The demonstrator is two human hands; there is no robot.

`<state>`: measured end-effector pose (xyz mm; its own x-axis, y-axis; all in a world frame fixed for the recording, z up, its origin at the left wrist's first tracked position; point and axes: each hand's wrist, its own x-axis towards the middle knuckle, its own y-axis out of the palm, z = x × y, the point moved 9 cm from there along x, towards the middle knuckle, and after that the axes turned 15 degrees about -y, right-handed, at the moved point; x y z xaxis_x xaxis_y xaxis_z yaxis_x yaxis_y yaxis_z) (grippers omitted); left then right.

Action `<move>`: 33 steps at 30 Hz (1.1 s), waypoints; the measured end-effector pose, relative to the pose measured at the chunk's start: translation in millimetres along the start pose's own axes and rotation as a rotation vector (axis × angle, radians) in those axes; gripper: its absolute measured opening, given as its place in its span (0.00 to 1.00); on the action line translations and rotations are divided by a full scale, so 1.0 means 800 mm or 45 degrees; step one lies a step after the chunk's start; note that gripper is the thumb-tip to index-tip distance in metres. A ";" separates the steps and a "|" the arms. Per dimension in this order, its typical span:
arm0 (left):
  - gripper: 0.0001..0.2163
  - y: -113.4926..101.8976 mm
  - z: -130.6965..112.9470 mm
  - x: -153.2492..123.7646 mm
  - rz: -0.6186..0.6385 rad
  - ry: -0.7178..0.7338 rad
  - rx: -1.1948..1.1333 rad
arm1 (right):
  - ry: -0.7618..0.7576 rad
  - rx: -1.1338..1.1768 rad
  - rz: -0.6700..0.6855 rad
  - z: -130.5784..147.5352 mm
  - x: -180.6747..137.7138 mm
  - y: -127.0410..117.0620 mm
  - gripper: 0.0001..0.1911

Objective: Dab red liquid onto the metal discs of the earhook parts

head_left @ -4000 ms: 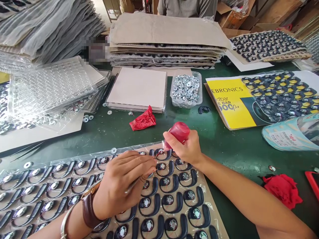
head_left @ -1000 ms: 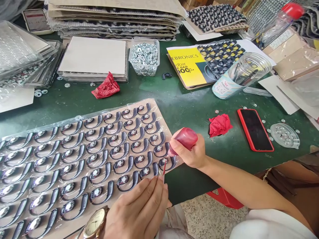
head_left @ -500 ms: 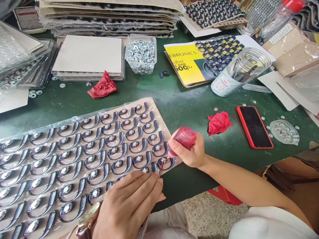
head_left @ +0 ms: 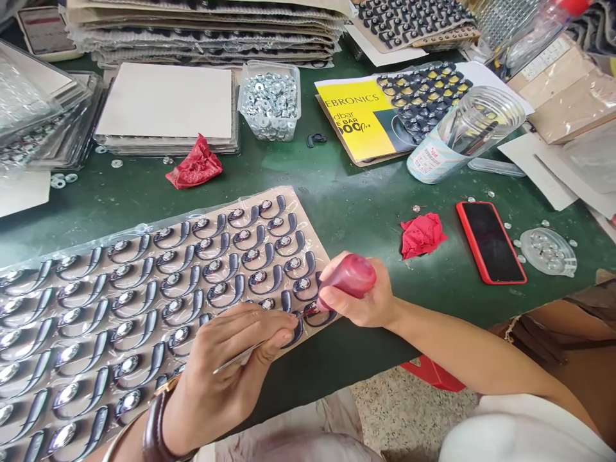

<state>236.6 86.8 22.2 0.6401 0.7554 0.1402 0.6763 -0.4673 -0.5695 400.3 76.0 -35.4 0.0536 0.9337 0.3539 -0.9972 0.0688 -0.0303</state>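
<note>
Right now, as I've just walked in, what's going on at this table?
A person's right hand grips a soft red bottle, tipped toward the near right corner of a sheet with rows of black curved parts. The left hand holds a thin metal tool, its tip close to the bottle there. The exact contact is too small to tell. Beyond the sheet stands a clear tub of metal washers, and a red-cased phone lies to the right.

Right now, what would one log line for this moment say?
left hand: holds thin metal tool | right hand: grips red bottle | site: right end of sheet bearing black curved parts | nearby: red-cased phone
</note>
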 end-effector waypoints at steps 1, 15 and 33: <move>0.07 -0.001 -0.001 0.000 -0.006 0.011 -0.003 | -0.004 0.060 -0.032 0.003 0.004 -0.003 0.11; 0.08 0.020 -0.023 -0.029 -0.120 0.478 0.602 | -0.027 0.099 -0.042 -0.024 0.046 0.007 0.12; 0.09 0.046 -0.048 -0.040 -0.141 0.714 0.906 | -0.019 -0.101 -0.016 -0.033 0.040 0.005 0.11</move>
<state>255.3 27.6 28.0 0.7940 0.3584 0.4910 0.4789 0.1286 -0.8684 399.7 115.6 -49.0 0.0647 0.9273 0.3687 -0.9891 0.1086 -0.0995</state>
